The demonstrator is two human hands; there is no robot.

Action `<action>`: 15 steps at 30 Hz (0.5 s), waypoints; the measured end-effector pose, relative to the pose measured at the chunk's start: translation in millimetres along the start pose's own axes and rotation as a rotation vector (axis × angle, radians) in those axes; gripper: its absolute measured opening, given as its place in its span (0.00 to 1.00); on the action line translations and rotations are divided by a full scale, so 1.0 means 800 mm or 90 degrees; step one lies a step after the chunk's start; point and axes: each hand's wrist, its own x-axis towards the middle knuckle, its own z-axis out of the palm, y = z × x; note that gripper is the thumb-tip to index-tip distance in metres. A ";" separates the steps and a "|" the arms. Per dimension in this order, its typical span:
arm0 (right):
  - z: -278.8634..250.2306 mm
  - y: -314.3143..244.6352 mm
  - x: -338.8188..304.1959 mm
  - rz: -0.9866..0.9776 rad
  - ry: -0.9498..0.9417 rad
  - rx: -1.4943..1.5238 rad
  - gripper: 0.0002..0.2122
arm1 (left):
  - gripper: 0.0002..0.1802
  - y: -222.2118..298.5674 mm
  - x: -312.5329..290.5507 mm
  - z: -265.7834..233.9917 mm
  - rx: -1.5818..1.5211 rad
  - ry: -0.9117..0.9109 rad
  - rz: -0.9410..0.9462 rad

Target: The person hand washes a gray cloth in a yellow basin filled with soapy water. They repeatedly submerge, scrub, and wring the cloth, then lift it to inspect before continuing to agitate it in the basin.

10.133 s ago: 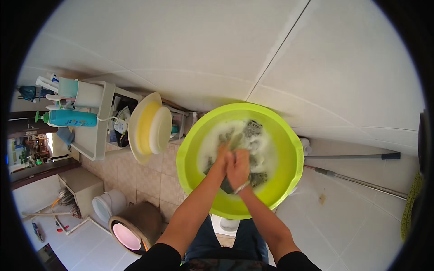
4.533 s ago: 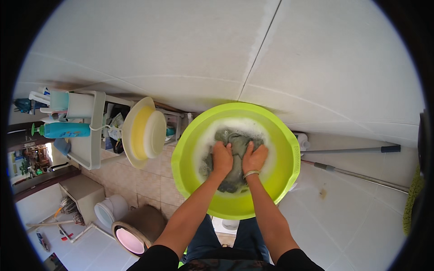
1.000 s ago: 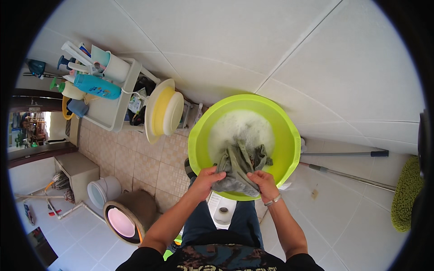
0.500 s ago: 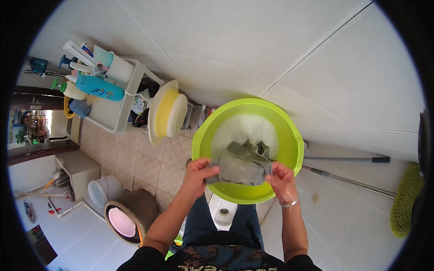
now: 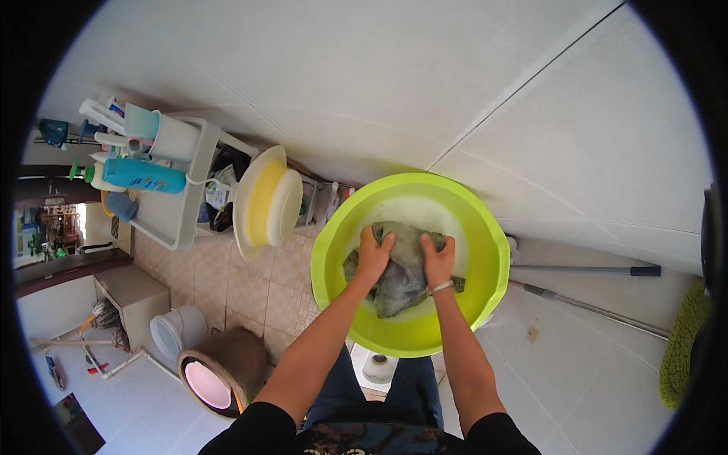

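A wide lime-green basin point(image 5: 491, 292) stands in front of me with cloudy, sudsy water point(image 5: 425, 210) in it. Bunched inside lies a wet grey-green cloth point(image 5: 404, 274), perhaps a garment; its exact kind does not show. My left hand point(image 5: 373, 258) is closed on its left part, thumb toward the middle. My right hand point(image 5: 438, 262), with a bracelet at the wrist, grips the right part the same way. The two hands are a short way apart, and a fold of cloth hangs between them toward the basin's near side.
Against the wall at left stands a white shelf rack point(image 5: 186, 216) with bottles and cups. A yellow-and-white basin point(image 5: 265, 205) leans beside it. A white bucket point(image 5: 178, 331) and a brown barrel point(image 5: 239, 360) are at lower left. Mop poles point(image 5: 584, 270) and a green mop head point(image 5: 682, 345) lie right.
Both hands have moved forward and closer together, deeper into the basin. The cloth, earlier stretched between them near the near rim, is now bunched in the middle.
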 end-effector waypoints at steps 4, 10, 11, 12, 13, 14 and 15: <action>0.014 0.056 0.005 0.021 -0.115 -0.527 0.23 | 0.20 -0.031 -0.007 0.047 0.206 0.020 0.032; -0.014 0.159 0.044 -0.112 -0.281 -0.664 0.22 | 0.12 -0.042 0.035 0.080 0.520 -0.397 0.137; 0.014 0.112 0.027 -0.170 -0.196 -0.410 0.18 | 0.12 -0.043 0.041 0.050 0.338 -0.279 0.006; 0.028 0.050 0.018 -0.253 -0.129 -0.173 0.14 | 0.11 -0.039 0.046 0.031 0.128 -0.144 -0.067; 0.030 -0.007 0.002 -0.152 -0.171 -0.053 0.14 | 0.13 -0.028 0.044 0.028 -0.056 -0.095 -0.136; 0.025 -0.038 -0.013 -0.046 -0.201 0.057 0.15 | 0.15 -0.010 0.037 0.034 -0.244 -0.057 -0.209; 0.026 -0.055 -0.036 -0.068 -0.194 -0.009 0.16 | 0.17 0.002 0.035 0.039 -0.432 -0.011 -0.281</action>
